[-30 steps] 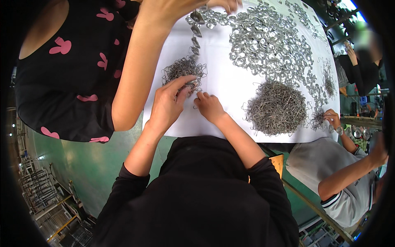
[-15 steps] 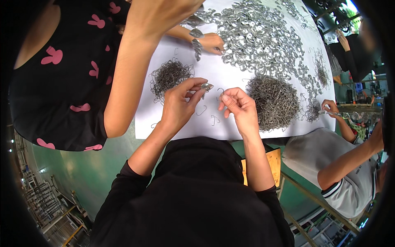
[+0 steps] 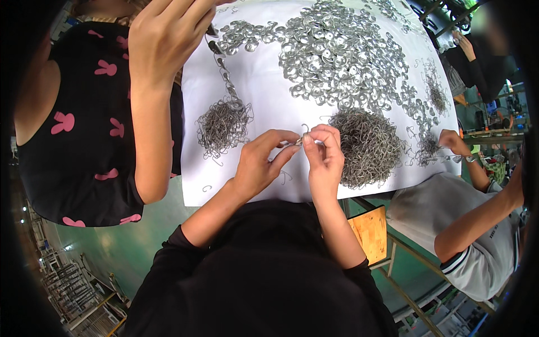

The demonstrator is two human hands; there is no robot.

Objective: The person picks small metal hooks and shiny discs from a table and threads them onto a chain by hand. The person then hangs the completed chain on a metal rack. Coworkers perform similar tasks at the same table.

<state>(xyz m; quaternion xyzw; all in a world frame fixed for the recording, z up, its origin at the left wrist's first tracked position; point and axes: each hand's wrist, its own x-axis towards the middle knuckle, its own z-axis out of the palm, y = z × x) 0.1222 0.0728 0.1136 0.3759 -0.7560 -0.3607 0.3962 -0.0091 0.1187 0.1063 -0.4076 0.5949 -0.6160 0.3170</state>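
My left hand (image 3: 259, 163) pinches a small shiny metal disc (image 3: 298, 141) between thumb and fingertips, mostly covered by them. Right beside it, my right hand (image 3: 326, 156) is closed on a thin wire hook (image 3: 305, 128), whose curved end sticks up above the thumb. The two hands' fingertips meet at the disc. Whether the hook passes through it cannot be made out. Close to my right hand lies a dense heap of wire hooks (image 3: 368, 149). Beyond both hands spreads a large heap of metal discs (image 3: 343, 56).
White sheeting covers the table (image 3: 261, 78). On the left, a co-worker's hand (image 3: 168, 42) holds up a chain of discs (image 3: 227, 78) above a smaller hook pile (image 3: 222, 130). At the right, another co-worker's hand (image 3: 453, 142) holds a similar chain. A wooden stool (image 3: 370, 235) stands below the table edge.
My hands have come together, bringing the disc and the hook to each other. The left co-worker's raised hand shows farther left, and their other hand is out of sight.
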